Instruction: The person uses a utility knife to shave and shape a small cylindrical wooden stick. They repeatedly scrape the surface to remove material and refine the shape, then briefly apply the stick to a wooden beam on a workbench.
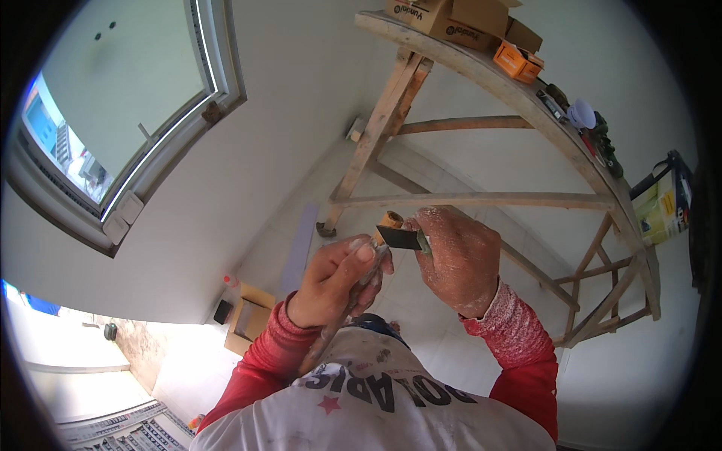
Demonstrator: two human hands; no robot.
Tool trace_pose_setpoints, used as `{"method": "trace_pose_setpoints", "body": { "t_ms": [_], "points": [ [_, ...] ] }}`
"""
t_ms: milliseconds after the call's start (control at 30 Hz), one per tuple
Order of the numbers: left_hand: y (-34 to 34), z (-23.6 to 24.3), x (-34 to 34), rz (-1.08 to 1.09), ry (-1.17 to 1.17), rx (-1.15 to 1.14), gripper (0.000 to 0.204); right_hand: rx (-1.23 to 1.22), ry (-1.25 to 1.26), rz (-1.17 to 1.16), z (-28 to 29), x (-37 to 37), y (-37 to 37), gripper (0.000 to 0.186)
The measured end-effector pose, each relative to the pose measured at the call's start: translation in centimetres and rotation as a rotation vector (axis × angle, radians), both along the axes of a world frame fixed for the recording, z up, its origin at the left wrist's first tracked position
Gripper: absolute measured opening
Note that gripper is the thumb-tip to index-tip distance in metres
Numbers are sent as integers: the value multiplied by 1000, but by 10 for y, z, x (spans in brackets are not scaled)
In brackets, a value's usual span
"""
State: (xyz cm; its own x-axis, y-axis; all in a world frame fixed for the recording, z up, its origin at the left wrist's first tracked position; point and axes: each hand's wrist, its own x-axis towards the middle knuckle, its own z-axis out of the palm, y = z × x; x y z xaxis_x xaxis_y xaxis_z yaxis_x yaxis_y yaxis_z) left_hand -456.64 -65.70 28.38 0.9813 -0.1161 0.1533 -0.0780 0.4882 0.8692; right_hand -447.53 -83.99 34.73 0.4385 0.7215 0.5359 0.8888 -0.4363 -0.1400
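Note:
In front of my chest, my left hand (331,276) is closed around a grey-smeared stick (325,342), which slants down toward my body. Its upper end (389,221) is yellowish brown and rounded. My right hand (460,259), dusted with white powder, grips a scraper by what looks like a green handle. The scraper's flat dark blade (401,238) lies across the stick just above my left thumb, apparently touching it. Fingers hide much of the handle and part of the stick.
A wooden trestle bench (481,200) stands ahead and to the right. Cardboard boxes (451,22), an orange box (517,62), a white cup (581,114) and tools rest on top. A window (150,143) is at left; an open carton (250,316) sits on the floor.

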Motion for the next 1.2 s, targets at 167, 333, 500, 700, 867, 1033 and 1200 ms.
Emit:
{"method": "trace_pose_setpoints", "body": {
  "t_ms": [167, 333, 500, 700, 867, 1033, 1200],
  "points": [
    [-1, -1, 2, 25, -30, 33, 41, -80, -112, -100, 1, 1, 4, 28],
    [-4, -11, 13, 146, 15, 184, 39, -100, -303, -170, -26, 44, 10, 9],
    [-3, -10, 0, 56, 47, 74, 40, -279, -52, -920, -70, 177, -84, 21],
    [8, -23, 12, 93, -63, -67, 38, 26, 22, -390, -33, 65, -21, 21],
    [7, -19, 18, 78, -44, -30, 37, 63, -39, 0, -17, 26, 2, 30],
    [4, -15, 23, 83, -12, -42, 36, -52, -59, -15, -12, 26, 9, 27],
    [4, -15, 28, 70, -16, -52, 36, -55, -2, -67, -14, 28, 13, 29]
  ]
}}
